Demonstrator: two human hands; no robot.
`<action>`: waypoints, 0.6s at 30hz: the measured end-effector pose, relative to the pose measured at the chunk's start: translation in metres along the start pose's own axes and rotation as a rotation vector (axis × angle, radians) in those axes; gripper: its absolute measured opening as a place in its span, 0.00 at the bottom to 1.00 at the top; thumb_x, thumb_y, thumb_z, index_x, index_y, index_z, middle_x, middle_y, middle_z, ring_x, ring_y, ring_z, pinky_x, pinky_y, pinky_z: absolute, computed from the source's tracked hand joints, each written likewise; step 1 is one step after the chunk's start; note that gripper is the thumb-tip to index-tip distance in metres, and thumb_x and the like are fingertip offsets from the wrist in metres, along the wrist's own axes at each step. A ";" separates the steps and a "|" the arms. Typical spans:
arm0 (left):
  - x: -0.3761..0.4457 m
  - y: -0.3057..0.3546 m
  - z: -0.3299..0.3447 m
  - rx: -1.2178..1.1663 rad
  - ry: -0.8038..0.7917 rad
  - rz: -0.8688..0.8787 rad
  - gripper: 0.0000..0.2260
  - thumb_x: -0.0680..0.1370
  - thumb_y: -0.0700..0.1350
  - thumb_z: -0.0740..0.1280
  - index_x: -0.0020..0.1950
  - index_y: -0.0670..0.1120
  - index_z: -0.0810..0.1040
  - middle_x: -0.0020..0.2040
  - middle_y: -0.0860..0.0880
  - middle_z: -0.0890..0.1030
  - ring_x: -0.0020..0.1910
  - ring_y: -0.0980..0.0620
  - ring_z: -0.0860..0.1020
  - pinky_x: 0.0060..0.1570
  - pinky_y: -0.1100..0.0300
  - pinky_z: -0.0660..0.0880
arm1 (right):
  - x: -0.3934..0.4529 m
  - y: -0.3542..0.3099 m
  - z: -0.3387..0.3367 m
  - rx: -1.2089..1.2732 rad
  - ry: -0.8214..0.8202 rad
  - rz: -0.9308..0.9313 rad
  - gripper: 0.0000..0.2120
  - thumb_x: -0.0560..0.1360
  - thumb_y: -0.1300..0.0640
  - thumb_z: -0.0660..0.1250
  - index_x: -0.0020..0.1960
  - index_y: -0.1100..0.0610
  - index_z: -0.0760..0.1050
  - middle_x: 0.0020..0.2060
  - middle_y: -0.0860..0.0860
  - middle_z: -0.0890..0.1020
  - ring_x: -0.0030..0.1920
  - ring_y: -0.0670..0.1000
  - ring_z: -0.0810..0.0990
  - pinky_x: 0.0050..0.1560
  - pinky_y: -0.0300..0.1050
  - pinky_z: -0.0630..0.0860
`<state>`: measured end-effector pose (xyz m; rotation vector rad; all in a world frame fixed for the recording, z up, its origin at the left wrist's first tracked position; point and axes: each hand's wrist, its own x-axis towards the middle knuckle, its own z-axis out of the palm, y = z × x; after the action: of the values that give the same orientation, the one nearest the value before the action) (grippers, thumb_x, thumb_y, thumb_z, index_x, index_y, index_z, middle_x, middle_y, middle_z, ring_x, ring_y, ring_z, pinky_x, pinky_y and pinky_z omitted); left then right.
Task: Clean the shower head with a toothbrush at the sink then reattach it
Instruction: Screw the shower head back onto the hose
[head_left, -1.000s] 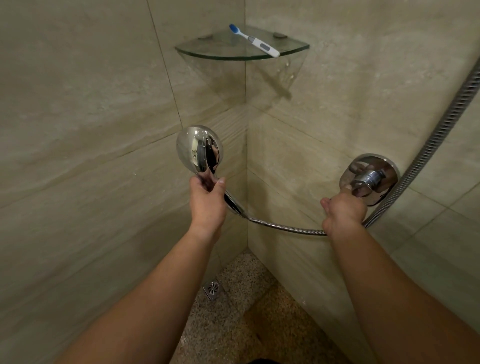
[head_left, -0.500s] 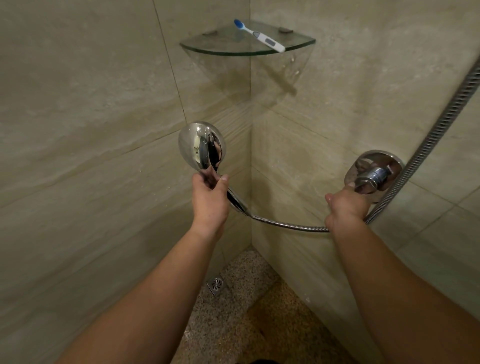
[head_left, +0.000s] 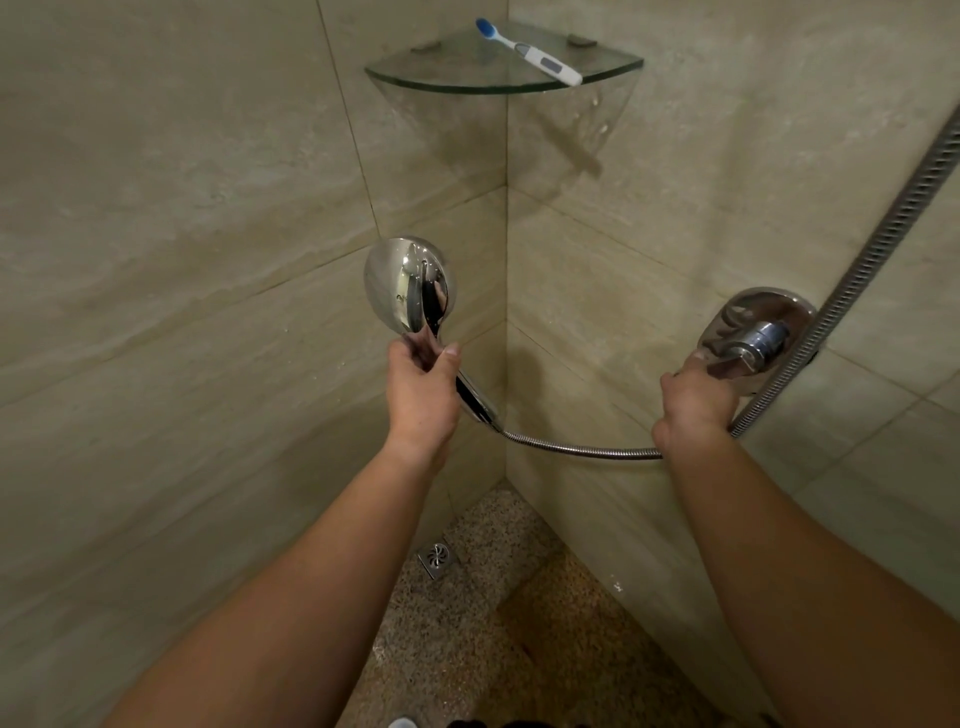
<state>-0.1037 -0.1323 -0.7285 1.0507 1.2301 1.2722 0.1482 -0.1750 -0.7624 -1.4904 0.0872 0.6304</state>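
Both hands are busy: the left hand (head_left: 422, 387) clenches the shower head (head_left: 408, 286) handle near the far corner, so the right hand (head_left: 693, 400), gripping the hose (head_left: 582, 448), should feed slack gently.

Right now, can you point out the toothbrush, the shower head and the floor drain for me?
toothbrush (head_left: 540, 59): head view, middle of its white handle, on the glass shelf.
shower head (head_left: 402, 286): head view, the shiny chrome back of the round head.
floor drain (head_left: 436, 558): head view, centre of the metal grate.

The hose (head_left: 878, 249) runs off the right edge; right hand (head_left: 693, 400) hides its middle
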 end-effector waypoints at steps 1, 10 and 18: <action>0.000 0.000 0.000 0.009 0.000 -0.006 0.06 0.81 0.42 0.68 0.53 0.51 0.72 0.54 0.43 0.80 0.50 0.51 0.78 0.53 0.53 0.75 | -0.005 -0.001 0.000 0.022 0.004 0.015 0.18 0.76 0.50 0.65 0.64 0.56 0.73 0.46 0.48 0.76 0.39 0.48 0.75 0.36 0.39 0.73; -0.003 0.008 0.011 0.017 0.004 -0.023 0.08 0.81 0.41 0.70 0.53 0.51 0.73 0.53 0.48 0.80 0.54 0.50 0.80 0.61 0.50 0.77 | -0.109 0.011 0.012 -0.542 -0.676 -0.136 0.19 0.78 0.60 0.65 0.68 0.58 0.70 0.54 0.53 0.79 0.52 0.52 0.79 0.58 0.50 0.76; -0.008 0.018 0.030 0.022 0.055 -0.028 0.11 0.76 0.47 0.74 0.48 0.44 0.74 0.41 0.43 0.77 0.38 0.48 0.76 0.41 0.50 0.76 | -0.144 0.033 0.020 -0.996 -0.820 -0.830 0.34 0.73 0.59 0.69 0.75 0.52 0.59 0.65 0.52 0.68 0.63 0.57 0.71 0.60 0.49 0.71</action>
<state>-0.0751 -0.1362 -0.7076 1.0167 1.2991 1.2762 0.0068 -0.2066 -0.7279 -1.8444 -1.5928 0.5494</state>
